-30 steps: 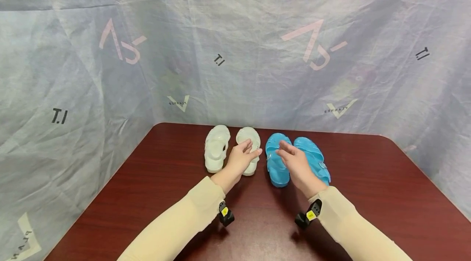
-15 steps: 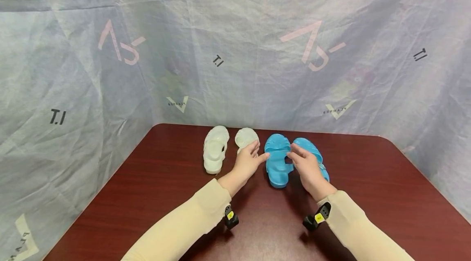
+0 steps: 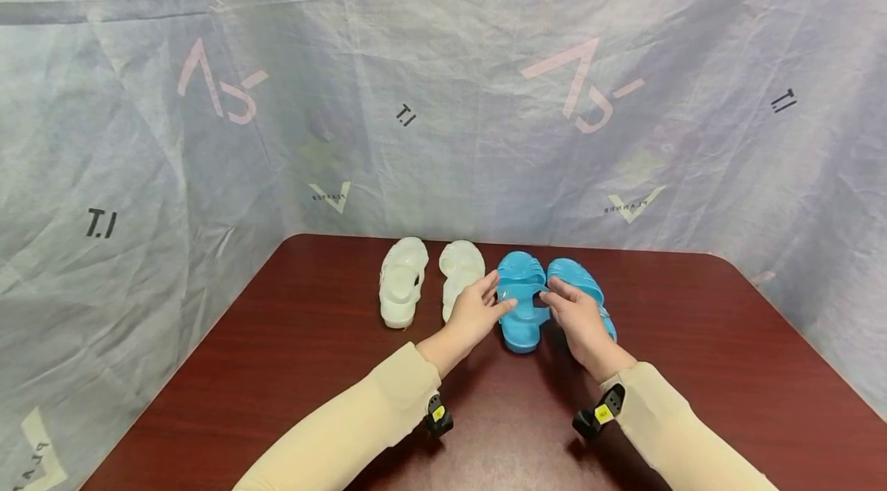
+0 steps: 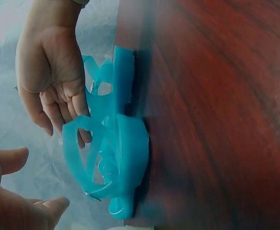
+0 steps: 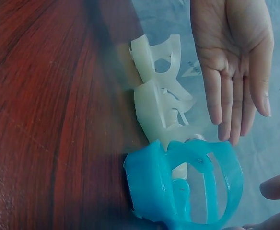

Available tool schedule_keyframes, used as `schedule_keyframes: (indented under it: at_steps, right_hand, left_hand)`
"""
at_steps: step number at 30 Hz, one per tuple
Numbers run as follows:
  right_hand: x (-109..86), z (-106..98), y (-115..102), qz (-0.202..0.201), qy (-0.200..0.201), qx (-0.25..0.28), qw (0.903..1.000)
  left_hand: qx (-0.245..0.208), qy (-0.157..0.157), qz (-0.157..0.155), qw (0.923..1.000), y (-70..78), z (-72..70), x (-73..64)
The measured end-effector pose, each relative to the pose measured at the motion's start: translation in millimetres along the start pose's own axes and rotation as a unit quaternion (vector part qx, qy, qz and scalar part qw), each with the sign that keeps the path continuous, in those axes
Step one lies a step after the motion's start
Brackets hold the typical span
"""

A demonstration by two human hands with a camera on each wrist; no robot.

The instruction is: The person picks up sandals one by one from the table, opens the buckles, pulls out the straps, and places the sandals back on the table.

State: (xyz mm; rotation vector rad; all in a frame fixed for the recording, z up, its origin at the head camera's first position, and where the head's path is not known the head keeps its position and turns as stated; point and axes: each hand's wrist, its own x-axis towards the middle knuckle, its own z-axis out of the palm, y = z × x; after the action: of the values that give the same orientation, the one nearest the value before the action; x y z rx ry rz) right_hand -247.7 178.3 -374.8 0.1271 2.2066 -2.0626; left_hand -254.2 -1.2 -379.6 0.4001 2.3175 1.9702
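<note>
In the head view, a pair of blue sandals stands at the far side of the table: the left blue sandal (image 3: pixel 520 335) and the right blue sandal (image 3: pixel 571 271). My left hand (image 3: pixel 473 315) is at the left blue sandal's left side, fingers extended and thumb apart. My right hand (image 3: pixel 580 323) is over the right blue sandal, partly hiding it, its fingertips near the left one's strap. Both wrist views show open palms beside the left blue sandal (image 4: pixel 133 151), (image 5: pixel 149 184) with nothing held. Whether any fingertip touches it, I cannot tell.
A pair of white sandals stands left of the blue ones: the outer white sandal (image 3: pixel 400 287) and the inner white sandal (image 3: pixel 463 260), partly behind my left hand. All rest on a dark red wooden table (image 3: pixel 291 368). A grey printed cloth (image 3: pixel 457 91) hangs behind.
My left hand has moved right, from over the inner white sandal to the left blue sandal. My right hand has shifted right, uncovering more of the left blue sandal. The sandals stay in place.
</note>
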Motion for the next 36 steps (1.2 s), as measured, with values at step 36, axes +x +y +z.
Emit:
schedule_keyframes:
  at_steps: [36]
  right_hand:
    - [-1.7, 9.2, 15.2, 0.007, 0.052, -0.095, 0.9942]
  left_hand:
    - [0.055, -0.005, -0.105, 0.9929, -18.1, 20.4, 5.1]
